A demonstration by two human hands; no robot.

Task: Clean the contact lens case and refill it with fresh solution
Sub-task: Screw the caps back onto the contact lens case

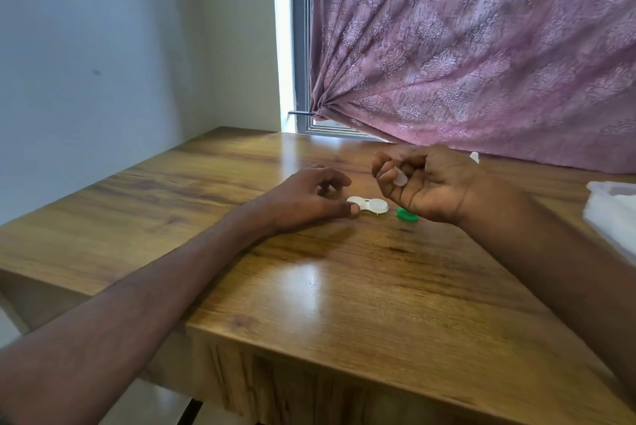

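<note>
Contact lens case (pixel 367 205) lies on the wooden table (pixel 344 287), steadied at its left well by the left hand (pixel 309 199) thumb, other fingers loosely apart; right hand (pixel 423 183) pinches a white cap (pixel 400 179), green cap (pixel 407 214) beside; recommend keeping the case pinned flat while seating caps squarely.

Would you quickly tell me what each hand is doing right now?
Left hand: fingers relaxed, thumb tip touching the contact lens case on the table; gripping nothing.
Right hand: fingers curled, pinching a small white cap.
</note>
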